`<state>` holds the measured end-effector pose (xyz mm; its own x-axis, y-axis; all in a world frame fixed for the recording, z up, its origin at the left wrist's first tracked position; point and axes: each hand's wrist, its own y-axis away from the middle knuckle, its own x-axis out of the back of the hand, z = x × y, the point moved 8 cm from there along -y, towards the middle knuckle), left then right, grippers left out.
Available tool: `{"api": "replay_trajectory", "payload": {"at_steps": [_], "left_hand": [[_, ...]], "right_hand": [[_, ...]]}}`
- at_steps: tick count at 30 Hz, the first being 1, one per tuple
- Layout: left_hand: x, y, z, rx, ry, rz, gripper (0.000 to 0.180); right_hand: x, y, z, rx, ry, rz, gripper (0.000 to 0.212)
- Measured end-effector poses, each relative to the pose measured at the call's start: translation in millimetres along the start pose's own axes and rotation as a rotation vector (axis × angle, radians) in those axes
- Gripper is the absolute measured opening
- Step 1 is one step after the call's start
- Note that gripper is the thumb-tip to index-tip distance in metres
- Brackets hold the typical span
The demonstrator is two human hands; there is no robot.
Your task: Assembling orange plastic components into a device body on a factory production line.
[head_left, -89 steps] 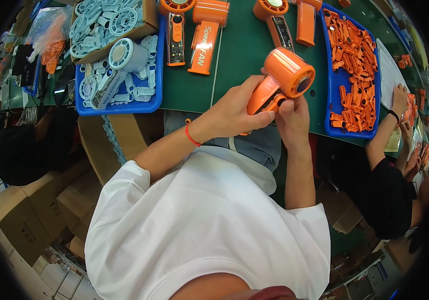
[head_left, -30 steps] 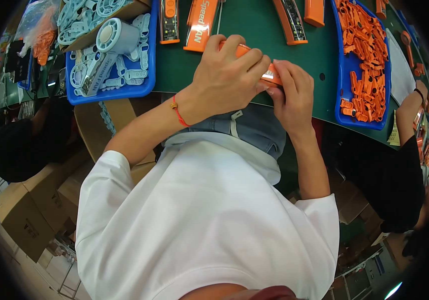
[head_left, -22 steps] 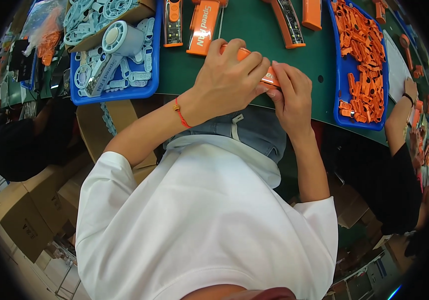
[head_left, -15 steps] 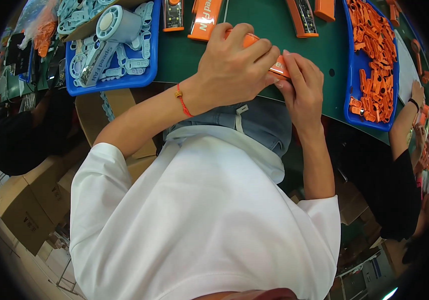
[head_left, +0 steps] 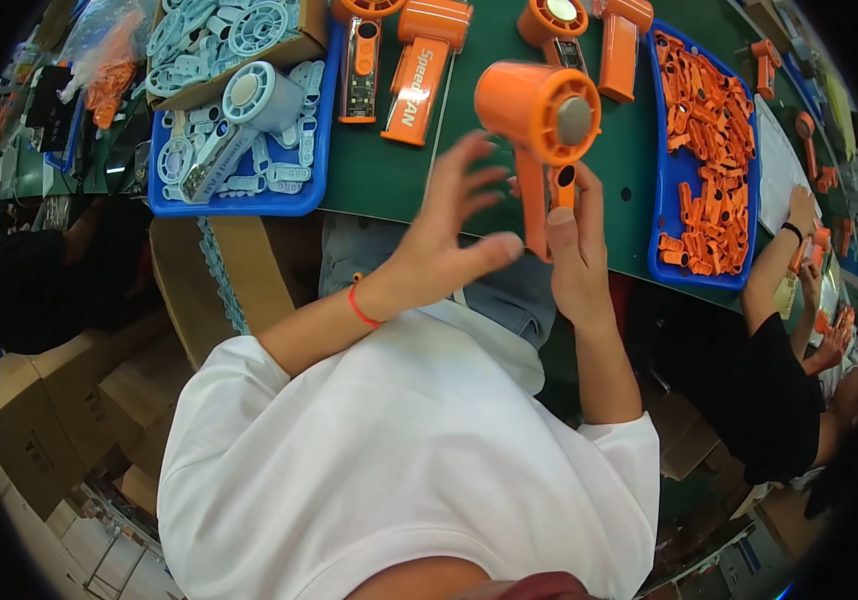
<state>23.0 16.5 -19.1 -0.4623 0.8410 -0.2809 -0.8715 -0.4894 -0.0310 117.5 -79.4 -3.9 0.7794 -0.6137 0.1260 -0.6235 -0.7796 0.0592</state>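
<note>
An orange hand-held fan (head_left: 541, 125) with a round head and a grey centre cap stands upright over the green table's near edge. My right hand (head_left: 574, 250) grips its handle from below, thumb along the handle's side. My left hand (head_left: 449, 225) hovers just left of the handle with the fingers spread apart and nothing in it. A red band circles my left wrist.
Several orange fan bodies (head_left: 419, 60) lie on the green table (head_left: 389, 180). A blue tray (head_left: 294, 195) at left holds pale blue fan parts. A blue tray (head_left: 661, 200) at right holds small orange parts. Another person's hands (head_left: 804, 215) work at far right. Cardboard boxes (head_left: 29, 420) sit below left.
Both hands were closed over the fan at the table edge. Now my left hand has let go and spread, and my right hand holds the fan upright by its handle.
</note>
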Motion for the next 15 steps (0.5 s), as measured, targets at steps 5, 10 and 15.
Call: {"api": "replay_trajectory", "payload": {"at_steps": [5,10,15], "left_hand": [[-18.2,-18.0,1.4,0.152,-0.259,-0.173,0.08],[-17.8,-15.6,3.1,-0.029,-0.447,-0.193,0.079],[-19.0,-11.7,-9.5,0.282,-0.105,-0.199,0.078]], "right_hand": [[-8.9,-7.3,-4.5,-0.014,0.076,-0.154,0.038],[-10.5,-10.7,-23.1,-0.118,0.155,-0.171,0.039],[-3.4,-10.9,-0.6,-0.263,0.213,-0.064,0.041]]}}
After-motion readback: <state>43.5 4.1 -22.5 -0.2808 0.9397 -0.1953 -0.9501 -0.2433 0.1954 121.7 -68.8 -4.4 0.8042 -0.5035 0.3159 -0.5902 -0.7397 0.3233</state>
